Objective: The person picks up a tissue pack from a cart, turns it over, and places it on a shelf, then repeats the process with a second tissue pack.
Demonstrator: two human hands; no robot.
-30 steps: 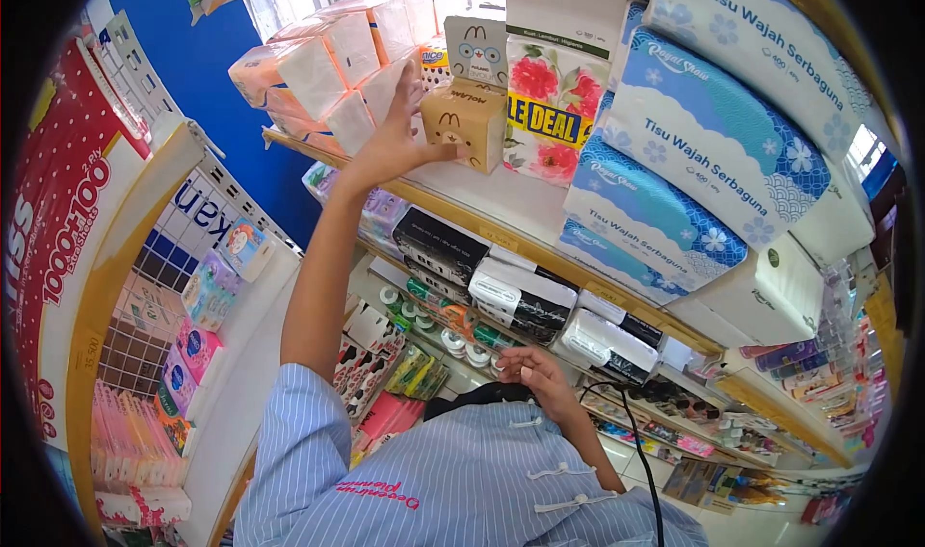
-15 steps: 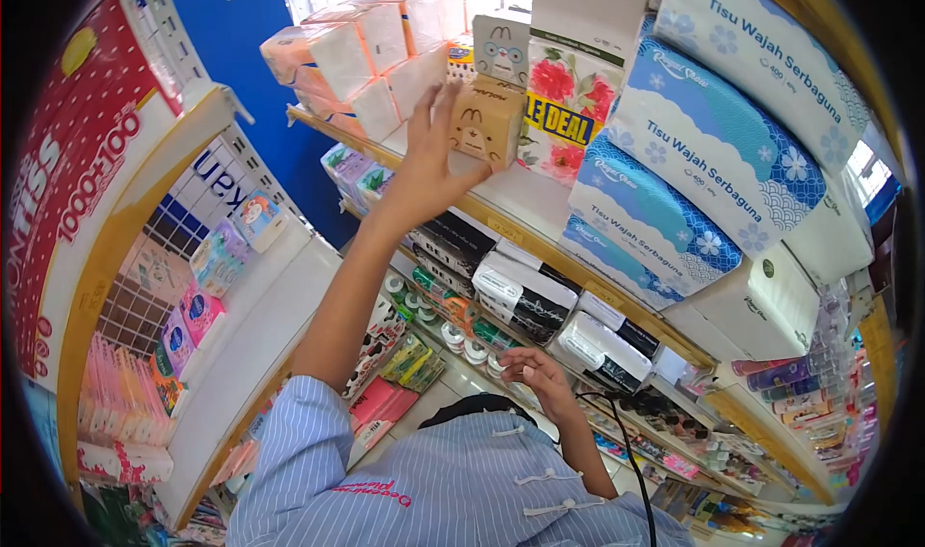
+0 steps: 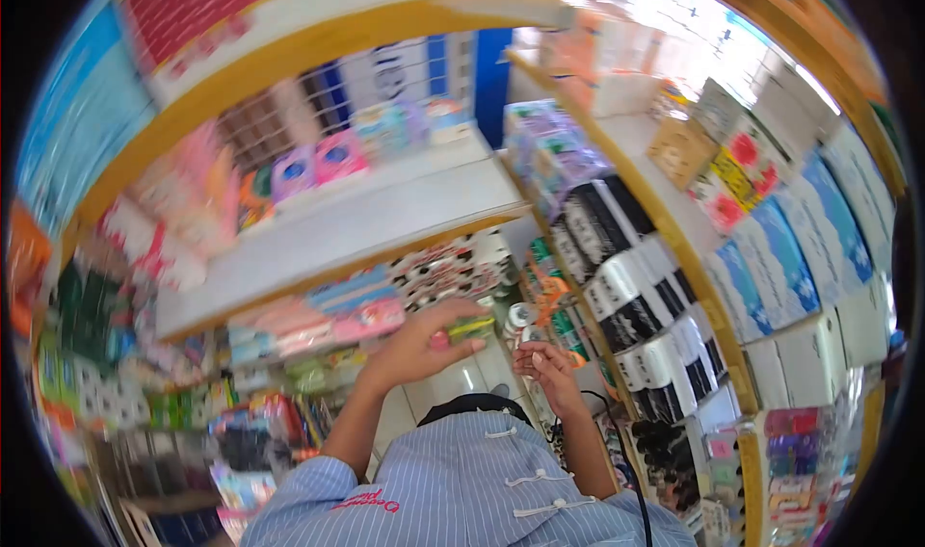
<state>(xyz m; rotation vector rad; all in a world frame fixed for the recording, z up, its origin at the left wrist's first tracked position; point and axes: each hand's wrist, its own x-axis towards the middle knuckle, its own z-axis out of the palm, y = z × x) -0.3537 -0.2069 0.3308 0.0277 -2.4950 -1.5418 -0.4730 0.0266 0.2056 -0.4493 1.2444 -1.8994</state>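
Note:
My left hand (image 3: 424,345) is in front of my body with nothing in it. Its fingers stretch forward, with the thumb apart from them. Close by on the right, my right hand (image 3: 549,369) hangs with loosely curled fingers, and I see nothing in it. A tan tissue pack (image 3: 681,152) with a cartoon face stands on the upper right shelf, away from both hands. Beside it are a grey pack (image 3: 715,111) and a floral tissue pack (image 3: 740,173) with a yellow band. The view is blurred by motion.
A white shelf (image 3: 356,224) with a yellow edge crosses ahead on the left, bearing pink and purple packs (image 3: 318,165). Blue tissue packs (image 3: 771,258) and black-and-white packs (image 3: 631,297) line the right shelves. A black cable (image 3: 628,451) hangs by my right arm.
My left hand has let go of the tan tissue pack and come down near my right hand. My view has swung left, so the shelf goods appear further right.

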